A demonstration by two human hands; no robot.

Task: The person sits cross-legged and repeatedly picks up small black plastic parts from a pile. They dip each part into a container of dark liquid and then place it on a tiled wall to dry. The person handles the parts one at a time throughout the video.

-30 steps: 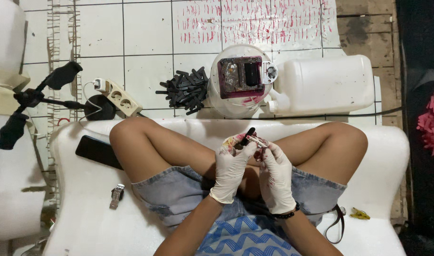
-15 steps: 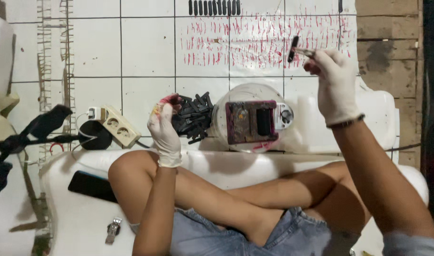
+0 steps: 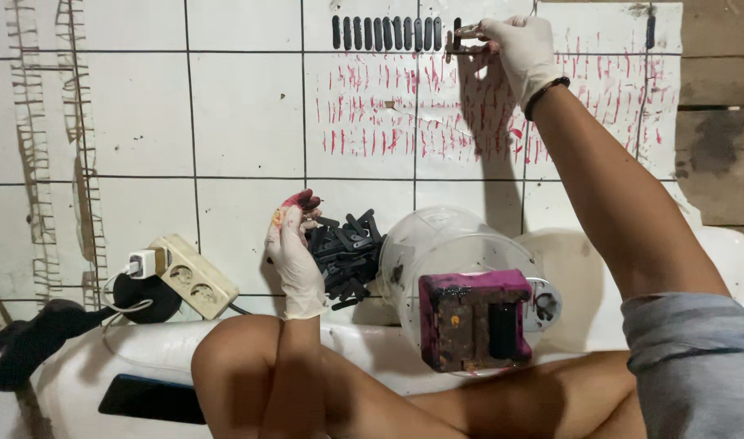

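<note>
A pink-stained block (image 3: pixel 475 319) is seen nearest, against a clear tub (image 3: pixel 437 244). Beside it, the gloved left hand (image 3: pixel 295 252) rests on a heap of black clips (image 3: pixel 348 252), fingers apparently curled on one. Farthest, the right hand (image 3: pixel 514 49) pinches tweezers (image 3: pixel 467 34) closed on a black strip (image 3: pixel 456 31) at the row of strips (image 3: pixel 386 32). A smudge could be caused by a slip against the neighbouring strip.
</note>
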